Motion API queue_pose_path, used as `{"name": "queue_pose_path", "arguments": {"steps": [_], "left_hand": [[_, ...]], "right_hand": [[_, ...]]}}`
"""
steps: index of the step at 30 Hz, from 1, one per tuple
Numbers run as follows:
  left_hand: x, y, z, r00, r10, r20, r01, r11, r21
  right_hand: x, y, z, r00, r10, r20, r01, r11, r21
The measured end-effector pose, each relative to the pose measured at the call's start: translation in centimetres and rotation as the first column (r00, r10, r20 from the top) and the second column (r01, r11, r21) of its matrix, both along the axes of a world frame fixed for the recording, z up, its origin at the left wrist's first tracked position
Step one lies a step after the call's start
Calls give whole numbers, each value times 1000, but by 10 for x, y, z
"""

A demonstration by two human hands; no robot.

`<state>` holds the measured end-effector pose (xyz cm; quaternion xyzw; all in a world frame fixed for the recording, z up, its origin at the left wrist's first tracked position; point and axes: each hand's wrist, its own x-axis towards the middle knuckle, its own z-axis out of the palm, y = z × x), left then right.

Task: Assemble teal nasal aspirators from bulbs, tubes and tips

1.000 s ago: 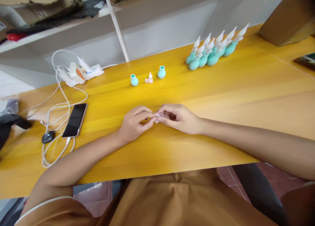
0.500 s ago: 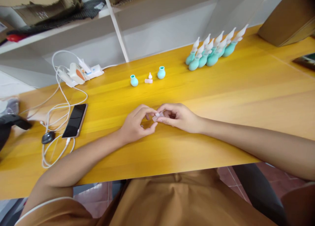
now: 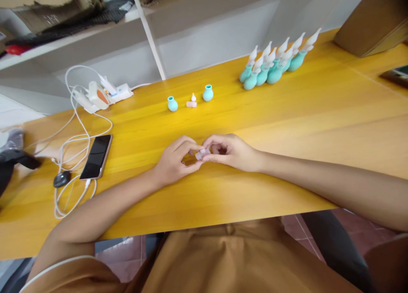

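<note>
1. A small pale pink piece (image 3: 202,153) sits between the fingertips of both hands, just above the yellow desk (image 3: 287,127) near its front edge.
2. Its long axis runs roughly left to right, tipped slightly up toward the right; which end is which is too small to tell.
3. It looks translucent, whitish pink and short, mostly hidden by fingers.
4. The left hand (image 3: 174,163) has its grip pinching the piece's left end between thumb and forefinger.
5. The right hand (image 3: 232,152) has its grip pinching the right end, with the other fingers curled under.
6. Further back on the desk stand two teal bulbs (image 3: 208,93), with a small pink-and-white part (image 3: 192,101) between them.
7. A cluster of teal bulbs with white tips (image 3: 274,65) stands at the far right.
8. A phone (image 3: 96,156) lies to the left among white cables (image 3: 75,140).
</note>
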<state>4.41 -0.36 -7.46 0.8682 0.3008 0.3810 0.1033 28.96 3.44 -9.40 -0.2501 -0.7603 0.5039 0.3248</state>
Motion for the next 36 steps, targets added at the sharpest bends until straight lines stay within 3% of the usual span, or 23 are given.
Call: {"name": "queue_pose_path", "arguments": {"steps": [8,12,19,24,31,36], "left_hand": [[0,-1,0,999,-9,-37,9,1000,-10],[1,1,1,999,8,36,-8,1000,-9],[-1,10,-2,972,26,233,27,975,-221],[-4,16,-7,958,52,282,32,958,-284],[-4,17,-5,953,9,303,94,942,-324],[-4,20,-6,912,98,398,88,902,-423]], "right_hand": [[0,0,1,1000,12,13,-12,1000,2],[1,3,1,995,27,-101,-37,995,-92],[1,13,1,977,-56,-207,15,980,-197],[2,8,3,994,31,-104,-49,984,-173],[-2,4,1,998,-8,-56,0,990,-143],[-4,3,0,999,-22,-50,15,992,-127]]}}
